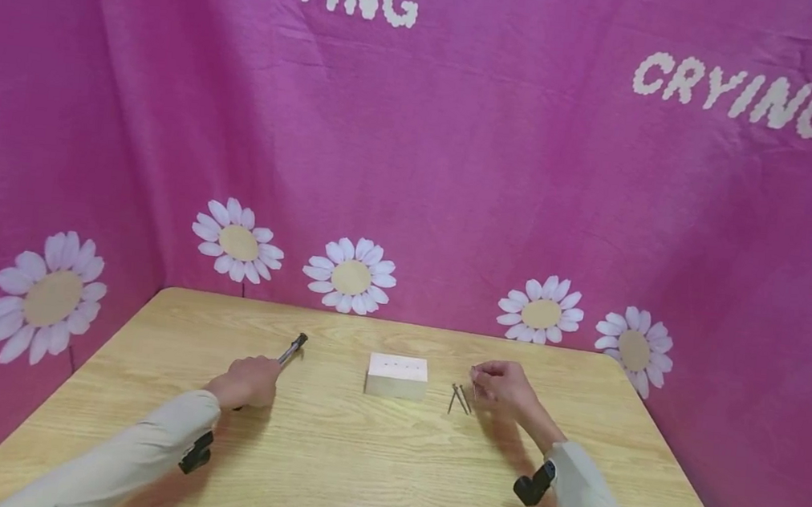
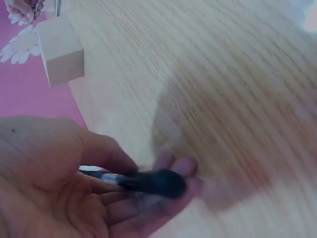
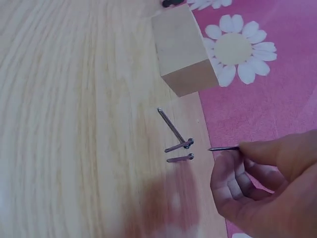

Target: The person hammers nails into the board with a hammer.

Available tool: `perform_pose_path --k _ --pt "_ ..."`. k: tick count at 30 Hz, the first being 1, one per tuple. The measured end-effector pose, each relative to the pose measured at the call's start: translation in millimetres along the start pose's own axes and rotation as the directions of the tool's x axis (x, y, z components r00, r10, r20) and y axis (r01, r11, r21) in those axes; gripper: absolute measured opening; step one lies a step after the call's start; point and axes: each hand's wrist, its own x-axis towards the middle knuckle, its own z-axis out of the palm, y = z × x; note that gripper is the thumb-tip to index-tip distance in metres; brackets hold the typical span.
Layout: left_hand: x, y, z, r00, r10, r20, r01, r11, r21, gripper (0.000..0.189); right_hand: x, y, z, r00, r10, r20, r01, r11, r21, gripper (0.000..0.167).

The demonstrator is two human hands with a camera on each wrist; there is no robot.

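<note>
My left hand grips a hammer with a silver shaft and dark head, which points away over the left side of the table. The black end of its handle lies across the fingers in the left wrist view. My right hand pinches a nail between thumb and fingers, its point sticking out toward the left in the right wrist view. Below and beside this hand, three loose nails lie on the table, two of them crossing. Between both hands stands a pale wooden block with a row of small dark marks on top.
The light wood-grain table runs back to a pink cloth backdrop printed with white daisies and lettering, which also hangs along both sides. Each sleeve carries a small black camera at the wrist.
</note>
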Motion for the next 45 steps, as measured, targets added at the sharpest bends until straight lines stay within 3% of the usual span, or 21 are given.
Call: perform_pose_path --k 4,7,9,13,15,18,20,24,25,26,27,33,39,45 --pt "-0.2 -6.3 3.0 0.999 0.0 -0.033 -0.003 0.997 -0.083 0.018 0.7 -2.5 1.8 1.0 -0.002 -0.025 0.005 0.994 0.105 0.025" --pt "-1.7 -9.4 8.8 0.998 0.009 -0.068 -0.025 0.974 -0.223 0.023 1.7 -4.0 6.1 0.999 -0.005 -0.053 0.017 0.974 0.227 0.026" --pt "-3.1 -10.6 13.1 0.997 0.025 -0.072 -0.05 0.929 -0.365 0.026 3.3 -6.0 10.3 0.997 -0.029 -0.069 0.048 0.952 0.302 0.027" --pt "-4.1 -10.3 18.1 0.995 0.071 -0.072 -0.101 0.781 -0.616 0.027 9.7 -12.6 21.5 0.989 -0.102 -0.11 0.137 0.914 0.382 0.027" --pt "-3.6 -9.2 17.9 0.99 0.094 -0.109 -0.142 0.752 -0.644 0.027 13.1 -17.2 28.6 0.982 -0.14 -0.127 0.178 0.911 0.371 0.025" --pt "-1.2 -8.3 15.9 0.973 0.119 -0.196 -0.217 0.756 -0.617 0.026 17.0 -25.7 40.2 0.973 -0.195 -0.127 0.228 0.911 0.343 0.024" --pt "1.1 -8.0 15.0 0.963 0.127 -0.237 -0.252 0.738 -0.626 0.026 19.1 -31.7 48.5 0.966 -0.23 -0.116 0.255 0.912 0.321 0.024" --pt "6.3 -5.8 14.9 0.958 0.134 -0.255 -0.282 0.618 -0.734 0.027 25.8 -40.3 65.0 0.951 -0.299 -0.081 0.309 0.91 0.275 0.024" --pt "7.5 -4.0 15.0 0.959 0.124 -0.254 -0.276 0.594 -0.756 0.028 27.8 -41.8 69.3 0.947 -0.313 -0.074 0.321 0.91 0.262 0.024" --pt "8.5 -2.4 15.0 0.959 0.123 -0.256 -0.278 0.587 -0.761 0.028 29.8 -43.1 73.5 0.942 -0.328 -0.071 0.335 0.911 0.24 0.024" --pt "9.2 -0.4 14.6 0.959 0.117 -0.259 -0.278 0.585 -0.762 0.028 31.9 -43.9 77.8 0.938 -0.341 -0.066 0.347 0.913 0.215 0.023" --pt "10.6 6.6 12.8 0.961 0.114 -0.252 -0.263 0.659 -0.705 0.029 37.4 -48.2 99.7 0.922 -0.383 -0.058 0.387 0.908 0.161 0.017" --pt "9.8 7.1 14.0 0.947 0.147 -0.284 -0.301 0.71 -0.636 0.024 37.7 -52.0 110.5 0.928 -0.368 -0.05 0.371 0.913 0.169 0.015" --pt "7.3 10.1 16.7 0.936 0.148 -0.32 -0.324 0.722 -0.612 0.022 37.3 -50.9 116.2 0.937 -0.347 -0.03 0.345 0.913 0.218 0.017"
